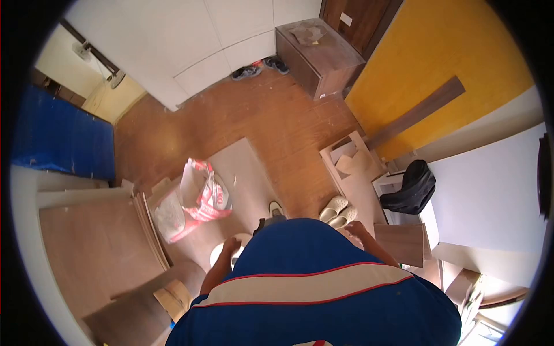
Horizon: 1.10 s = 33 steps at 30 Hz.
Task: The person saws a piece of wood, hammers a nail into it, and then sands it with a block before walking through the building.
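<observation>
My left hand (232, 247) hangs low beside my body, with its fingers loosely bent and nothing visible in it. Under it shows part of a white rounded object (216, 257), whose kind I cannot make out. My right hand (359, 230) hangs on the other side, fingers partly apart, holding nothing I can see. Nearest to it is a pair of cream clogs (338, 212) on a brown board. One shoe (276, 207) of mine shows on the floor. A blue shirt (311, 248) hides much of the area below me.
A white and red sack (203, 193) stands on a board (245, 164) at left. Brown panels (95, 242) lean further left. On the right are a black bag (412, 187) and an open carton (352, 158). A brown box (317, 52) and dark shoes (248, 71) stand ahead.
</observation>
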{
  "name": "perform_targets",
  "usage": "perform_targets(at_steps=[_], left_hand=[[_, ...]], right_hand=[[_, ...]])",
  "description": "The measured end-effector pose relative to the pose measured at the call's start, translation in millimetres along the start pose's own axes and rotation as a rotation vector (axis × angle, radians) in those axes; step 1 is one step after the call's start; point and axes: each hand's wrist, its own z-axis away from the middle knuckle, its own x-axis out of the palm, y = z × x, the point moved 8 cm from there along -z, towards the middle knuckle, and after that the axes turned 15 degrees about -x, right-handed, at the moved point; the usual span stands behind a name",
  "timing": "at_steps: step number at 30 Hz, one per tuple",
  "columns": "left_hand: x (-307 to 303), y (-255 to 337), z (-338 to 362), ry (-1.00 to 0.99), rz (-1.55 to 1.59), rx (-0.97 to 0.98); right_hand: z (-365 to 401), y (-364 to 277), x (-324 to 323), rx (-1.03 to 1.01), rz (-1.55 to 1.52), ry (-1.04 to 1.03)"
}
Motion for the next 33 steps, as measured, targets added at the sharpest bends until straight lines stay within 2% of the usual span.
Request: perform_targets(at_steps=[1, 2, 3, 4, 6, 7, 10, 11, 13, 14, 15, 16, 17, 18, 19, 20, 21, 22, 23, 24, 28, 30, 31, 32, 33], left_hand=[[-46, 31, -34, 0.175, -0.123, 0.075], [-101, 60, -54, 0.253, -0.086, 0.128], [-137, 86, -78, 0.181, -0.155, 0.182], [-177, 109, -95, 0.233, -0.243, 0.239], [-247, 151, -120, 0.369, -0.337, 0.349], [-277, 169, -128, 0.454, -0.344, 0.404], [-343, 200, -142, 0.364, 0.299, 0.191], [-345, 212, -150, 0.414, 0.168, 0.256], [-337, 217, -160, 0.51, -0.111, 0.382], [-316, 197, -176, 0.323, -0.103, 0.115], [-292, 189, -175, 0.329, -0.345, 0.241], [-261, 169, -170, 0.233, -0.429, 0.227], [-250, 157, -156, 0.14, -0.352, 0.151], [-239, 144, -141, 0.059, -0.261, 0.067], [-225, 131, -128, 0.001, -0.192, 0.002], [-215, 123, -109, -0.046, -0.111, -0.065], [-212, 118, -97, -0.069, -0.053, -0.12], [-207, 113, -84, -0.083, 0.011, -0.173], [-206, 111, -77, -0.084, 0.064, -0.209], [-204, 110, -71, -0.078, 0.115, -0.246], [-189, 104, -74, -0.007, 0.264, -0.345], [-191, 110, -106, 0.051, 0.31, -0.345], [-227, 129, -117, 0.092, 0.331, -0.324], [-220, 126, -143, 0.073, 0.381, -0.324], [-215, 124, -171, 0.054, 0.431, -0.325]], right_hand=[[-18, -18, -8, -0.155, 0.162, -0.019], [-19, -44, -39, -0.007, 0.048, 0.142], [-34, -54, -47, -0.101, -0.022, 0.156], [-60, -45, -45, -0.198, -0.091, 0.167], [-74, -69, -72, 0.14, -0.378, 0.172], [-88, -77, -84, 0.098, -0.313, 0.154], [-144, -30, -83, -0.011, -0.153, 0.079], [-154, -24, -88, 0.047, -0.1, 0.025], [-171, -37, -111, 0.223, -0.193, -0.221], [-193, -16, -118, 0.236, -0.143, -0.241], [-222, 0, -127, 0.246, -0.101, -0.246], [-242, 10, -131, 0.264, -0.071, -0.256], [-281, -4, -155, 0.084, 0.245, -0.329], [-312, -3, -174, 0.177, 0.161, -0.372], [-341, -34, -220, 0.177, 0.197, -0.306], [-395, -29, -231, 0.041, 0.358, -0.24], [-423, -60, -270, -0.074, 0.354, -0.071], [-457, -77, -298, -0.03, 0.281, -0.042], [-491, -107, -326, -0.098, 0.42, -0.101], [-516, -138, -350, -0.168, 0.35, -0.044], [-615, -250, -411, -0.955, 0.537, 0.099], [-677, -267, -418, -0.56, 0.043, 0.01], [-691, -287, -415, -0.354, -0.161, 0.006], [-675, -324, -424, -0.169, -0.304, 0.008], [-677, -346, -415, -0.114, -0.346, -0.042]])
